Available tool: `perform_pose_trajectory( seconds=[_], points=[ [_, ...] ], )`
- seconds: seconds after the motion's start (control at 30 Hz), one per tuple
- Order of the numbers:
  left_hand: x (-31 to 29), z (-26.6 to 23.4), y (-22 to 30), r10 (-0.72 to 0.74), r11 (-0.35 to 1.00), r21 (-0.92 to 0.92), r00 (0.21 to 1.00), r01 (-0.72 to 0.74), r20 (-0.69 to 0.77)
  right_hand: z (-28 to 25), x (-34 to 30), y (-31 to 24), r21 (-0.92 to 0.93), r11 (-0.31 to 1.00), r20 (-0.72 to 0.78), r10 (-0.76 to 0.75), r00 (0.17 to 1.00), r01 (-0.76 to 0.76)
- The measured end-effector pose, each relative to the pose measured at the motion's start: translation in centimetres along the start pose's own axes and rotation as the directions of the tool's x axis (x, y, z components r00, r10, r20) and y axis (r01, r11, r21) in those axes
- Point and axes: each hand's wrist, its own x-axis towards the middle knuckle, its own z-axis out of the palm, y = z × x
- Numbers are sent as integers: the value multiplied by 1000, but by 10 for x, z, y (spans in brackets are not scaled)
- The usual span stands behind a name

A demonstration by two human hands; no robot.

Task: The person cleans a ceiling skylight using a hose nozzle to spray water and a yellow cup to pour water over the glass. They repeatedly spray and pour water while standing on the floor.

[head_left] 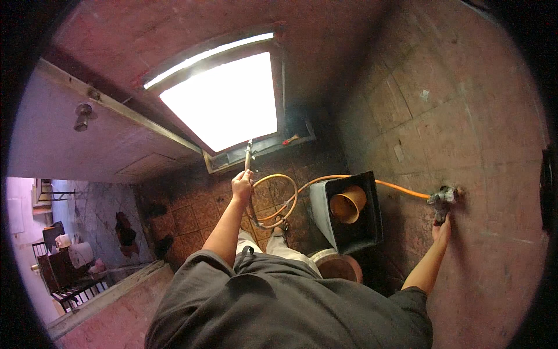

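Nozzle (248, 156) is pointing out at 12 o'clock from the left hand (242, 185), whose fingers are clamping round its lower end. The orange hose (401, 188) is looping just beside that hand at 4 o'clock and running on toward 3 o'clock, where it is meeting a wall valve (443, 200). The right hand (442, 230) is touching the valve from 6 o'clock; its fingertips are hiding, so I cannot tell how tightly they are closing. Between the hands, a grey bin (319, 200) is holding a yellowish cup (349, 205). At the bin's 6 o'clock, a round basin (337, 269) is partly disappearing behind the shirt (273, 308), its contents remaining unclear. The window (226, 99) is glaring white, concealing everything beyond.
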Motion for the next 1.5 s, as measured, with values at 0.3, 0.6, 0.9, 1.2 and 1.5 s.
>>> perform_pose_trajectory(
  seconds=[0.3,0.6,0.9,1.2,1.5],
  points=[
    [-8,2,6,-16,1000,18,1000,16,-13,-21,29,10,42,998,75,36,997,-39],
    [-22,2,22,-52,998,-35,998,53,36,-2,-17,41,248,969,-366,71,928,23],
    [-33,8,48,-28,997,-62,990,37,142,131,-133,103,-23,998,-118,-63,991,61],
    [14,-32,89,-46,976,-195,969,96,244,-44,7,2,108,990,-106,100,989,-88],
    [13,-15,100,-12,993,-109,973,38,230,-37,23,8,30,998,35,62,997,-63]
  ],
)
